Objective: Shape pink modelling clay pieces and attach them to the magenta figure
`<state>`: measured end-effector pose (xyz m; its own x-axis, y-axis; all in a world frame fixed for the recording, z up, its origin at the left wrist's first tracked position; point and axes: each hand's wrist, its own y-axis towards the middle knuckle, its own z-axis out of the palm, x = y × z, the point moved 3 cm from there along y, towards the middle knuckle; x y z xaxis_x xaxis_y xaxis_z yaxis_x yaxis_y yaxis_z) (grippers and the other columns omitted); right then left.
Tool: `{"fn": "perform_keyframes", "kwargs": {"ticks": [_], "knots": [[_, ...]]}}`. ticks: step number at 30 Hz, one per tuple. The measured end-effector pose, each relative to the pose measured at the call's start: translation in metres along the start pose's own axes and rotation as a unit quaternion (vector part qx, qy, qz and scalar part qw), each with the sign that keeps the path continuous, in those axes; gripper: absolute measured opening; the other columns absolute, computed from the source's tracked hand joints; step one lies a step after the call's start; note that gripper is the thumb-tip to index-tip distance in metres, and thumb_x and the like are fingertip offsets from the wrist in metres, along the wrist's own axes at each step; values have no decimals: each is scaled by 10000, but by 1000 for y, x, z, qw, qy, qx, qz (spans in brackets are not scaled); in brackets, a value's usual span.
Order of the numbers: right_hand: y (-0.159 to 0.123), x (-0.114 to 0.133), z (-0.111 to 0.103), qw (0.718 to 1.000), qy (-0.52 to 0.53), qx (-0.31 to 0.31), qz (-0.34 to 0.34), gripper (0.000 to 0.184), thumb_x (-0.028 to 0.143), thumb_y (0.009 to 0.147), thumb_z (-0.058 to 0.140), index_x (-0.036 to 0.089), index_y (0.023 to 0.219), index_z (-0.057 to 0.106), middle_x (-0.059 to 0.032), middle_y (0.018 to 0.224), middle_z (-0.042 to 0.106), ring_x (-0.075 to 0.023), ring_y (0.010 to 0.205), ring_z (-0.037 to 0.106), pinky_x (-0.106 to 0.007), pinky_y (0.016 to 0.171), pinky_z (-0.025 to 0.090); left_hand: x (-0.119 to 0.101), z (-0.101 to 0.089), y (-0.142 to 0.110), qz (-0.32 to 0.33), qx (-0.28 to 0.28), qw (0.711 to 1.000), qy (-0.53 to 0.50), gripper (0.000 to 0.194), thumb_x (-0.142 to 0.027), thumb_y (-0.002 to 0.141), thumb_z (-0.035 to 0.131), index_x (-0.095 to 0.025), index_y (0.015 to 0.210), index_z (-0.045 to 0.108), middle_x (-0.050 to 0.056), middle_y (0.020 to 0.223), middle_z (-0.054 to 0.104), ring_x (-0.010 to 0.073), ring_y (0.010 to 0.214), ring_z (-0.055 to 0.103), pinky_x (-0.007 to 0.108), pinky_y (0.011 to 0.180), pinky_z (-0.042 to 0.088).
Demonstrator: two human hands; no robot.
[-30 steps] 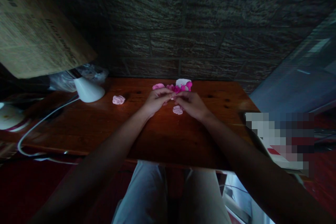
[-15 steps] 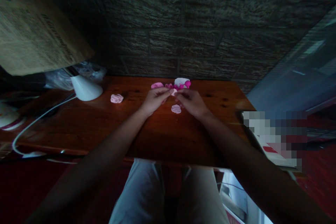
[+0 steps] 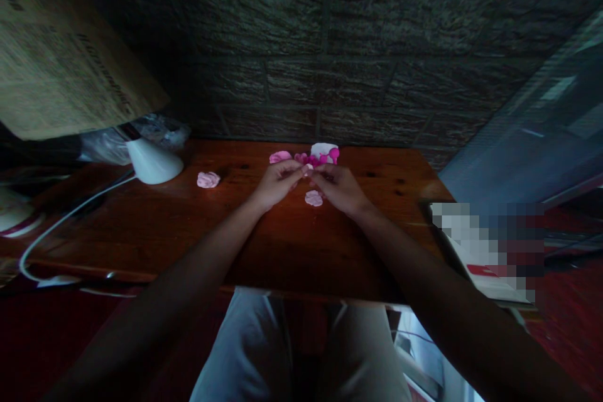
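Between the fingertips of my left hand [image 3: 279,183] and my right hand [image 3: 340,187] is a small pale pink piece of what looks like modelling clay [image 3: 308,169]. Both hands pinch it, thumbs towards each other, just above the wooden table. Right below them lies a flattened pale pink lump [image 3: 313,198]. Behind the fingers, partly hidden, are bright magenta pieces [image 3: 333,155], a white lump [image 3: 321,149] and a pink lump [image 3: 281,156]. Farther left, a crumpled pale pink lump [image 3: 208,179] rests alone on the wood.
A lamp with a white base [image 3: 155,162] and a printed paper-like shade [image 3: 70,69] stands at the left, its white cable [image 3: 75,212] trailing to the front edge. A dark brick wall [image 3: 292,25] rises behind the table [image 3: 188,232]. A partly pixelated flat item [image 3: 499,286] lies at the right.
The view has shifted slightly. My fingers have moved a little on the small pink piece, which both hands still hold. The other lumps stay in place.
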<state>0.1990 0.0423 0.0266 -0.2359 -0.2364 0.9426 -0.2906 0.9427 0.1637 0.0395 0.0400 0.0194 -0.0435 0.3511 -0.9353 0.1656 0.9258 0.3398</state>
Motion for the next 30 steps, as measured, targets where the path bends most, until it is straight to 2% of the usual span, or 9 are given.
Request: {"fn": "perform_keyframes", "kwargs": {"ticks": [8,13,19,25,30], "knots": [[-1,0,3,1000,12,24,-2,304,413,964,613,171,792,678,-7,710,671,-111,573,572,-251,581,445,-1,4,0,-7,17,1000,4,336,-430,892,726,-171,716,606,-44,603,520,68,517,418,214,502,328],[-1,-1,3,999,7,38,-18,338,420,966,589,183,728,624,-2,671,647,-115,563,567,-256,580,442,2,8,0,-57,40,997,-15,320,-407,943,668,-176,745,570,-43,605,538,66,500,445,196,477,336],[0,-1,0,999,-12,16,-30,320,430,952,588,182,758,641,7,661,620,-114,580,543,-245,574,427,5,9,-1,-94,56,993,-35,402,-442,1001,576,-163,713,558,-26,600,537,66,498,473,188,467,330],[-1,2,1,999,-10,17,-32,340,422,962,568,192,715,607,19,622,598,-108,562,530,-240,563,416,1,11,-3,-83,68,993,-47,342,-364,987,599,-168,712,546,-32,588,534,66,485,464,188,460,325],[-2,6,5,999,1,30,-40,386,465,1002,530,199,731,603,10,638,631,-108,559,561,-238,565,443,0,11,-1,-67,52,995,-51,285,-315,981,605,-175,741,540,-47,576,521,61,470,457,184,453,327]]}}
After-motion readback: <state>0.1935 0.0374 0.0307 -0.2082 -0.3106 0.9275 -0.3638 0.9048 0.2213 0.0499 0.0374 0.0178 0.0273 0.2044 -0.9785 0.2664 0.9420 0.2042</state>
